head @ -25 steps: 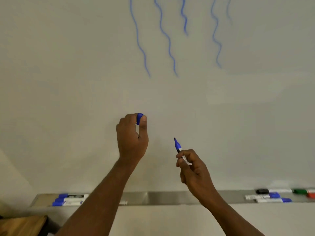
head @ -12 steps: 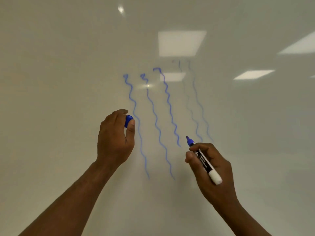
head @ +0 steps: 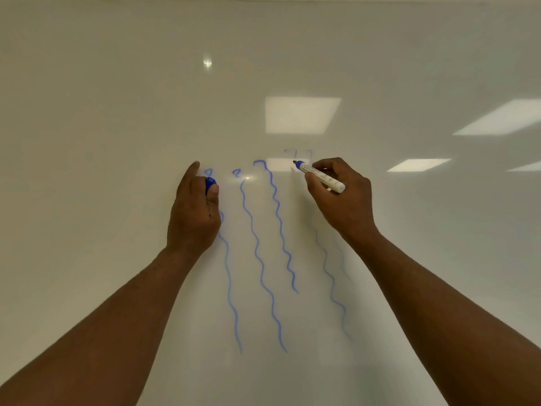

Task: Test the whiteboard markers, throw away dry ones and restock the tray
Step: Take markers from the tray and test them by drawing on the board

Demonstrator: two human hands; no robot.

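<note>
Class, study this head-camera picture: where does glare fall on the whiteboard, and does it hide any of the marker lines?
Head view: ceiling-light reflections glare on the whiteboard; a small bright spot sits higher; glare washes the line tops near the marker; the faint right lines read weakly.

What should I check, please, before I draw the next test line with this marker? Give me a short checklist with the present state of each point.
1. Cap is off the marker: ok, the blue tip is bare.
2. Right hand grips the marker firmly: ok, fingers are curled round the barrel.
3. Blue cap is kept safe: ok, the left hand pinches it.
4. Tip touches the whiteboard: cannot tell, it is at or just off the surface.
5. Free space for a new line: ok, the board is bare to the right of the faint wavy lines.
6. Marker still has ink: cannot tell.
</note>
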